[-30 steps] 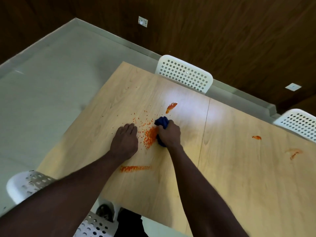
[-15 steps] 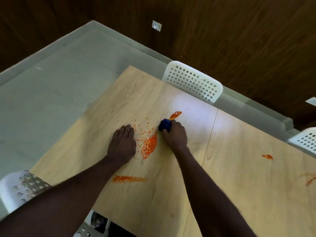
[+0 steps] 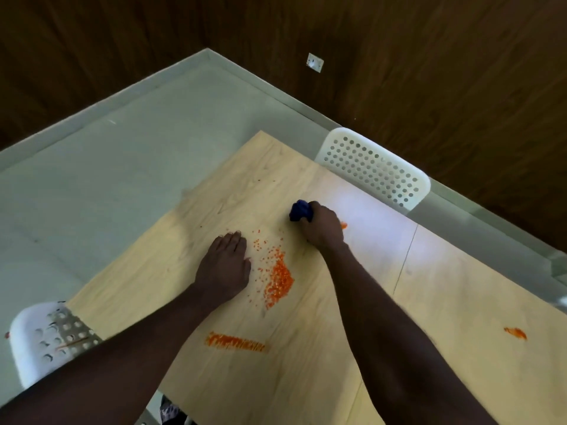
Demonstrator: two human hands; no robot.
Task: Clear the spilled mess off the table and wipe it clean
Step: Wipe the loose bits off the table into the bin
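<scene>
Blue cloth bunched in right hand, left hand flat

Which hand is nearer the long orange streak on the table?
Left. The left hand rests flat just beyond the orange streak; the right hand, gripping a blue cloth, is farther back and to the right.

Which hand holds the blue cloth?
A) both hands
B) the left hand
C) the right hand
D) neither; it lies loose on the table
C: the right hand grips the bunched blue cloth, while the left hand rests flat on the table.
</scene>
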